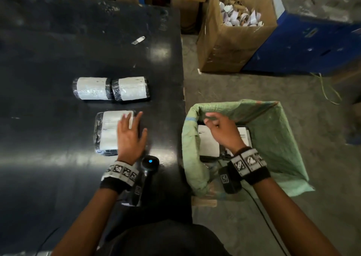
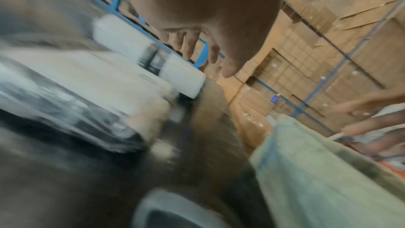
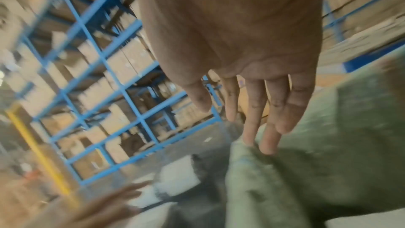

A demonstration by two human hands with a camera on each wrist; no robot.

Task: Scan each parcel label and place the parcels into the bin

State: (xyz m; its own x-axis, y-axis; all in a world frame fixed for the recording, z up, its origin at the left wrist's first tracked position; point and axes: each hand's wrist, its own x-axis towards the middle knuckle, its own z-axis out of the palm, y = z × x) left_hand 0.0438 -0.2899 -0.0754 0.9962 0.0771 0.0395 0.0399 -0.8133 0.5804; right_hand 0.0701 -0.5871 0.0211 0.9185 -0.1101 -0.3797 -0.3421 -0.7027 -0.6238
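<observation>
Nearest, at lower centre of the head view, a black handheld barcode scanner with a blue light (image 1: 150, 163) lies on the dark, scuffed table top (image 1: 58, 46), just beside the left wrist. Reaching across it carelessly could knock it off the table edge close on its right.

The left hand (image 1: 130, 136) hovers flat, fingers straight and slightly spread, over the right side of a flat black-wrapped parcel with a white label (image 1: 109, 130); whether it touches is unclear. The wrap looks slick, so a loose grab may let it slide, or a palm over the label may block the scan.

To the right, the right hand (image 1: 222, 130) hangs over the bin lined with a green woven sack (image 1: 273, 130), fingers relaxed, loosely together and holding nothing. In the bin lie at least one white-labelled black parcel (image 1: 208, 144), with more partly hidden. The sack's slack rim could fold inward and catch a dropped parcel.

Farther up the table, two rolled black parcels with white labels (image 1: 111, 88) lie touching, side by side; being round, they may roll if nudged.

At upper right, an open brown cardboard box (image 1: 224, 46) holds paper scraps and cardboard tubes.
</observation>
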